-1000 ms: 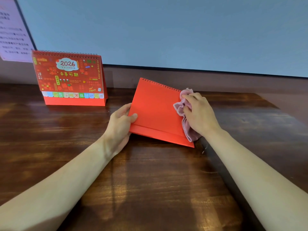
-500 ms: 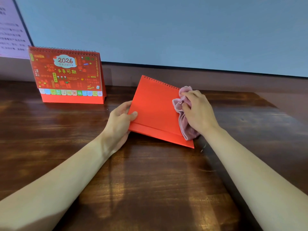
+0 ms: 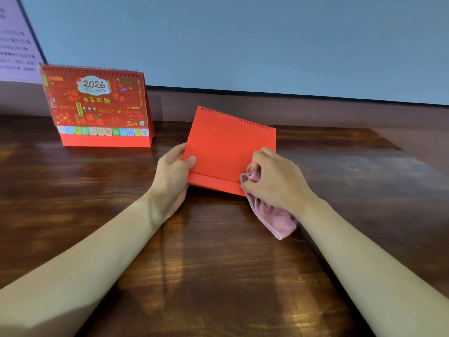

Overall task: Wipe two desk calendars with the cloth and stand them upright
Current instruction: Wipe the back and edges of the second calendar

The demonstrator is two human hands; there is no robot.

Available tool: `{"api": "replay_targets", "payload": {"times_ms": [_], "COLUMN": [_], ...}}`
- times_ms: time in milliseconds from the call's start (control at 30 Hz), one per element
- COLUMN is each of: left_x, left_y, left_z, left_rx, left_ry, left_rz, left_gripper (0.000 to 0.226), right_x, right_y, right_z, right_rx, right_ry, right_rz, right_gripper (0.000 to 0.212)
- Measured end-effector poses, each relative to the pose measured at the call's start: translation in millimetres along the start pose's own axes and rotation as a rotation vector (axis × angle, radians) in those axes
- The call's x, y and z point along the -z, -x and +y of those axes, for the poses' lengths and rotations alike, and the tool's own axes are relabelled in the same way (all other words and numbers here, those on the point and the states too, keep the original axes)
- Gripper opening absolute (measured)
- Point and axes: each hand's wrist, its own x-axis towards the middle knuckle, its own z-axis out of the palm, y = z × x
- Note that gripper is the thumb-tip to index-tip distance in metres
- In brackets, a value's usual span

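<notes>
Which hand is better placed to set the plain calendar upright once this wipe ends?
Probably the left hand: it already grips the plain calendar's left edge, thumb on its face. The right hand is closed on the cloth at the lower right corner.

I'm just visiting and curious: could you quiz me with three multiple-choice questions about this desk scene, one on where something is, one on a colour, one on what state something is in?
1. Where does the 2026 calendar stand?
A. far left of the table, near the wall
B. under the right forearm
C. at the table's near edge

2. What colour is the cloth?
A. blue
B. pink
C. white

3. How is the plain red calendar being handled?
A. lying untouched
B. closed inside a box
C. gripped at its left edge by the left hand while the right hand presses the cloth at its lower right corner

Answers: 1 A, it stands upright far left on the table. 2 B, pink fabric hangs below the right hand. 3 C, both hands touch it.
</notes>
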Motion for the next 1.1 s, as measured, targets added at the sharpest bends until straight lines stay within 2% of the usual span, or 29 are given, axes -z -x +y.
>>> {"api": "replay_targets", "payload": {"times_ms": [67,167,267,367,467,600,767,867,967,1100], "left_x": [-1.1,-2.9,-1.6,0.7,0.7,-2.3,-2.0,0.3,-0.2,-3.3], "left_y": [-0.3,-0.4,-1.1,-1.6,-3.1,-4.9,-5.9,-5.5,-4.2,-8.3], "left_z": [0.2,-0.6,-1.6,-0.7,1.3,3.0,2.5,1.8,1.5,1.4], "left_rx": [0.001,-0.01,-0.013,0.006,0.033,0.058,0.073,0.11,0.101,0.108], "left_ry": [0.0,-0.019,-0.027,0.012,0.049,0.061,0.111,0.121,0.127,0.107], "left_rz": [0.009,0.003,-0.014,-0.009,0.017,0.021,0.024,0.011,0.034,0.039], "left_gripper": [0.038,0.036,0.036,0.036,0.039,0.04,0.03,0.022,0.018,0.037], "right_x": [-0.9,-6.0,-16.3,-26.9,-22.9,-14.1,-20.3,-28.5,-25.6,-19.2], "right_y": [3.0,-1.1,-11.5,-19.7,-21.5,-14.0,-19.1,-19.0,-20.7,-14.1], "right_z": [-1.1,-13.6,-38.1,-52.2,-42.9,-30.8,-54.7,-71.4,-64.3,-38.0], "right_rx": [-0.01,0.098,0.241,0.341,0.286,0.145,0.242,0.305,0.279,0.118], "right_ry": [-0.015,-0.074,-0.186,-0.232,-0.315,-0.443,-0.364,-0.346,-0.361,-0.514], "right_rz": [-0.006,-0.008,-0.048,-0.097,-0.099,-0.085,-0.073,-0.128,-0.129,-0.074], "right_gripper": [0.023,0.013,0.025,0.023,0.018,0.023,0.03,0.032,0.03,0.025]}}
